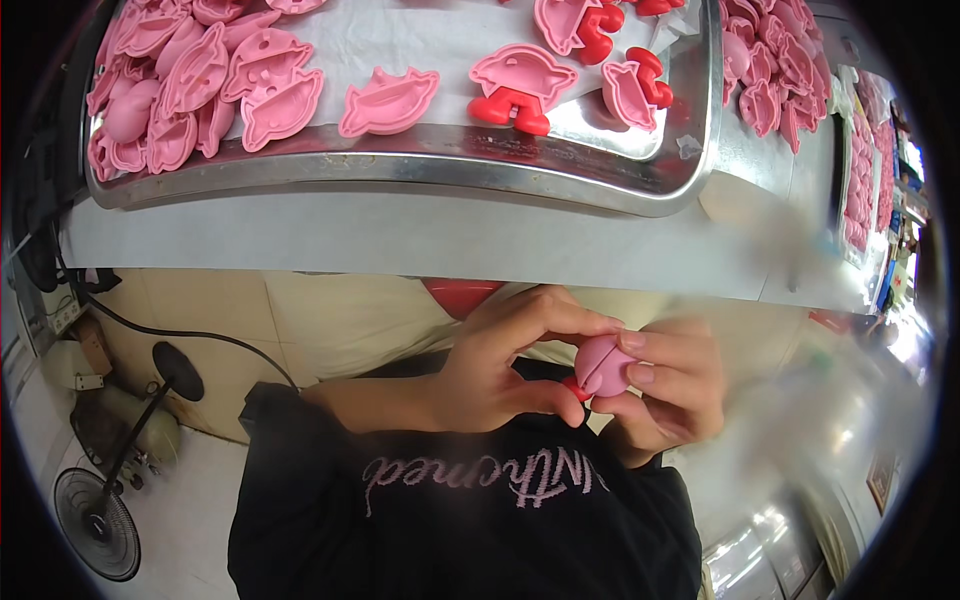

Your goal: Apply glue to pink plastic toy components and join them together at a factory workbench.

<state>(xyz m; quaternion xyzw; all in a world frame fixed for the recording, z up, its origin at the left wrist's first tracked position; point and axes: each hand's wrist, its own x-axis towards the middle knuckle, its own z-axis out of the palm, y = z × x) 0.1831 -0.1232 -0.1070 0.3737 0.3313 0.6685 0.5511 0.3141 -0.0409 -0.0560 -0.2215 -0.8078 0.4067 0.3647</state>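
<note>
Grip is two-handed: left hand (505, 360) and right hand (682, 385) both pinching one pink rounded piece (608, 362) between thumbs and fingers, slit line across it. Red part (574, 388) pokes out beside left thumb. Piece sits between the hands, just near side of grey table (430, 228). Ahead of grip: metal tray (420, 172), pink shells with red legs (522, 70); shell heap (190, 80) well off ahead-left

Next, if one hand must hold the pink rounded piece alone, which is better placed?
Probably the right hand: its fingertips rest on the right side of the pink rounded piece. The left hand has its thumb by the red part, index finger near the top.
</note>
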